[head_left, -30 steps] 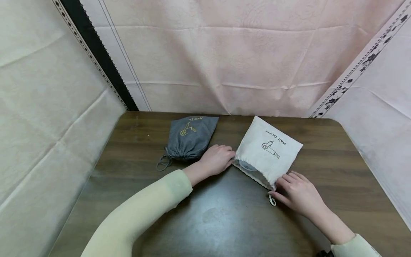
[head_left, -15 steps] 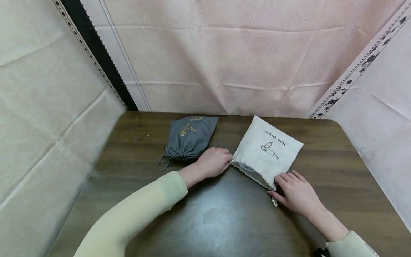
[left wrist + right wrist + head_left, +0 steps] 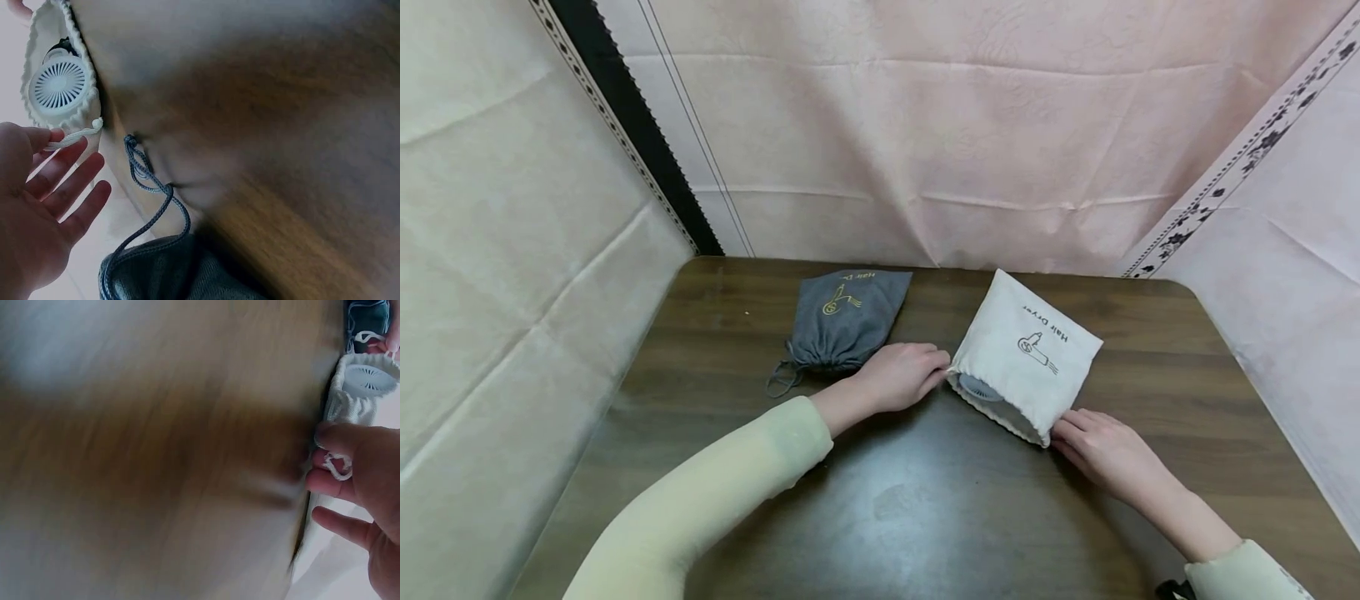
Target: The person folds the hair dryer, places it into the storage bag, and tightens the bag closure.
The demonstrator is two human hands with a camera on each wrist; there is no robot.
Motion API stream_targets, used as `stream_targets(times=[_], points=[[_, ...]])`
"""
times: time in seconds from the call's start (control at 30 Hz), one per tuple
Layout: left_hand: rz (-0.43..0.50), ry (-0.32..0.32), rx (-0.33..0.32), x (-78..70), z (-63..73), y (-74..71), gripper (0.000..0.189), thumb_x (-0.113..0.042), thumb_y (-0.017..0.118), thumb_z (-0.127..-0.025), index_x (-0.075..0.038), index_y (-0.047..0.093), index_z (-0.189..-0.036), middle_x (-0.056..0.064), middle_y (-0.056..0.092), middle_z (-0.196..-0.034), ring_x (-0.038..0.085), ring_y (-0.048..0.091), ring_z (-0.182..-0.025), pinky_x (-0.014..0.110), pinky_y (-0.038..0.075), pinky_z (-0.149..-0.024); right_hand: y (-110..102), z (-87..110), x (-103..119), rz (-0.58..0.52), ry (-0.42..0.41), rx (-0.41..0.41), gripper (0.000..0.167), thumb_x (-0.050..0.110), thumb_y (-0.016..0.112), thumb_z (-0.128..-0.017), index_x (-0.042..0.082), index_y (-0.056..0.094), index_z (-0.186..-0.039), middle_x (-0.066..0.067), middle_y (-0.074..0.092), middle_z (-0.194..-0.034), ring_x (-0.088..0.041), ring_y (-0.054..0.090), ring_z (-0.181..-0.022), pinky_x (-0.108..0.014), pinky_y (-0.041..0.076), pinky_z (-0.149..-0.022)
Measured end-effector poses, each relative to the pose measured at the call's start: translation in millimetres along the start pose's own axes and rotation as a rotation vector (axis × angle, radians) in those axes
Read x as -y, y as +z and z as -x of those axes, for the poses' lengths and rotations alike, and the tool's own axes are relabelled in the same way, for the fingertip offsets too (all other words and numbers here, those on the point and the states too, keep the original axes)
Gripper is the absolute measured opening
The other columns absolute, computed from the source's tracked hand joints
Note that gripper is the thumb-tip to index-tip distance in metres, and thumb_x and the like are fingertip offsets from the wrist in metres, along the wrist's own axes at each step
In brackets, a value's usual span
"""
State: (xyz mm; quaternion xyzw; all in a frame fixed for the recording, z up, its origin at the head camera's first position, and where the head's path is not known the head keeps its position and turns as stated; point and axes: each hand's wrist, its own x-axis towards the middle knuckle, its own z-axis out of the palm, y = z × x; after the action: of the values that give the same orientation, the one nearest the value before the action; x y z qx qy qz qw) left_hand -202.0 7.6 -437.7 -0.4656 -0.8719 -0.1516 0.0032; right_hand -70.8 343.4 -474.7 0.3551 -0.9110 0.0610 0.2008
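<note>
A white drawstring bag (image 3: 1037, 354), printed "Hair Dryer", lies on the table with its mouth toward me. Inside the gaping mouth shows the round slotted end of a pale grey hair dryer (image 3: 57, 87); the rest of it is covered by cloth. At the mouth's left corner my left hand (image 3: 901, 377) pinches the white drawstring cord (image 3: 76, 135) between thumb and index finger, the other fingers spread. My right hand (image 3: 1105, 454) grips the opposite corner of the bag, its thumb over the cloth and a loop of white cord (image 3: 337, 467) against the fingers.
A filled dark grey drawstring bag (image 3: 846, 325), cinched at its neck, lies just behind my left hand. Its grey cord (image 3: 169, 194) trails onto the brown wooden table (image 3: 887, 508). Pale cloth hangings (image 3: 925, 150) stand along the back and sides.
My left hand shifted slightly left, then back right with the bag's corner. My right hand moved a little to the right, and the hanging cord end is now hidden in the head view.
</note>
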Motion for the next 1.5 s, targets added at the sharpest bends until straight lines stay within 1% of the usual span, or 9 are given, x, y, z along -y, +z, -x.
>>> stream_targets(times=[0.13, 0.23, 0.4, 0.6, 0.93, 1.03, 1.17, 1.27, 1.5], points=[[0.043, -0.021, -0.007, 1.4, 2.4, -5.8, 0.016, -0.027, 0.058, -0.112, -0.018, 0.068, -0.104, -0.004, 0.062, -0.090, 0.015, 0.064, -0.080, 0.034, 0.055, -0.070, -8.8, 8.3, -4.1, 0.053, -0.047, -0.021, 0.060, 0.042, 0.025, -0.118, 0.014, 0.068, -0.085, 0.006, 0.055, -0.080, -0.018, 0.059, -0.071, -0.046, 0.057, -0.069], [0.070, -0.018, -0.027, 2.5, 5.2, -11.8, 0.017, -0.026, 0.058, -0.112, -0.017, 0.065, -0.100, -0.005, 0.058, -0.086, 0.014, 0.060, -0.076, 0.033, 0.052, -0.068, -19.0, 9.4, -7.6, 0.068, -0.069, -0.028, 0.064, 0.042, 0.023, -0.118, 0.014, 0.068, -0.083, 0.006, 0.053, -0.079, -0.019, 0.059, -0.070, -0.046, 0.057, -0.068], [0.150, 0.010, -0.081, 3.2, 9.9, -25.2, 0.020, -0.020, 0.059, -0.112, -0.015, 0.058, -0.093, -0.004, 0.052, -0.077, 0.014, 0.053, -0.070, 0.031, 0.046, -0.066, -45.0, 6.2, -20.3, 0.050, -0.010, -0.079, 0.062, 0.046, 0.030, -0.117, 0.014, 0.074, -0.087, 0.007, 0.058, -0.083, -0.014, 0.060, -0.070, -0.038, 0.054, -0.062], [0.200, 0.003, -0.144, 4.6, 14.3, -42.1, 0.018, -0.018, 0.058, -0.112, -0.015, 0.064, -0.095, -0.006, 0.056, -0.076, 0.012, 0.054, -0.070, 0.030, 0.048, -0.071, -76.3, 6.7, -43.1, 0.061, 0.071, -0.161, 0.062, 0.051, 0.036, -0.115, 0.012, 0.075, -0.086, 0.010, 0.057, -0.079, -0.003, 0.049, -0.063, -0.030, 0.045, -0.057], [0.223, -0.043, -0.156, 11.2, 28.4, -56.8, 0.018, -0.015, 0.059, -0.110, -0.014, 0.064, -0.093, -0.005, 0.059, -0.077, 0.011, 0.052, -0.068, 0.030, 0.048, -0.067, -86.6, 28.7, -75.3, 0.095, 0.197, -0.154, 0.070, 0.062, 0.032, -0.111, 0.012, 0.074, -0.085, 0.007, 0.060, -0.078, -0.007, 0.051, -0.061, -0.037, 0.043, -0.056], [0.219, -0.040, -0.148, 14.8, 33.6, -59.0, 0.019, -0.013, 0.058, -0.110, -0.013, 0.062, -0.091, -0.005, 0.056, -0.074, 0.012, 0.051, -0.067, 0.030, 0.047, -0.066, -85.7, 38.6, -84.5, 0.109, 0.227, -0.130, 0.051, 0.046, 0.047, -0.111, 0.012, 0.074, -0.085, 0.006, 0.061, -0.079, -0.011, 0.055, -0.062, -0.043, 0.045, -0.056], [0.210, -0.042, -0.132, 21.0, 42.6, -63.8, 0.022, -0.011, 0.058, -0.109, -0.013, 0.059, -0.087, -0.004, 0.050, -0.070, 0.012, 0.048, -0.064, 0.030, 0.046, -0.065, -83.6, 51.8, -95.9, 0.118, 0.269, -0.077, 0.012, 0.012, 0.067, -0.093, 0.011, 0.072, -0.083, 0.004, 0.060, -0.077, -0.014, 0.056, -0.062, -0.048, 0.048, -0.055], [0.195, -0.068, -0.134, 27.4, 49.9, -67.0, 0.024, -0.008, 0.059, -0.107, -0.013, 0.058, -0.084, -0.005, 0.047, -0.069, 0.012, 0.046, -0.063, 0.029, 0.045, -0.064, -81.8, 61.4, -103.6, 0.127, 0.315, -0.029, 0.011, 0.001, 0.073, -0.084, 0.011, 0.071, -0.081, 0.004, 0.059, -0.075, -0.010, 0.054, -0.061, -0.047, 0.047, -0.054], [0.194, -0.072, -0.121, 32.4, 54.6, -68.6, 0.021, -0.009, 0.061, -0.106, -0.013, 0.060, -0.086, -0.005, 0.047, -0.069, 0.012, 0.048, -0.064, 0.029, 0.045, -0.065, -76.7, 71.0, -117.6, 0.125, 0.401, 0.045, 0.014, -0.003, 0.077, -0.081, 0.011, 0.073, -0.084, 0.001, 0.064, -0.079, -0.013, 0.057, -0.064, -0.051, 0.050, -0.057]])
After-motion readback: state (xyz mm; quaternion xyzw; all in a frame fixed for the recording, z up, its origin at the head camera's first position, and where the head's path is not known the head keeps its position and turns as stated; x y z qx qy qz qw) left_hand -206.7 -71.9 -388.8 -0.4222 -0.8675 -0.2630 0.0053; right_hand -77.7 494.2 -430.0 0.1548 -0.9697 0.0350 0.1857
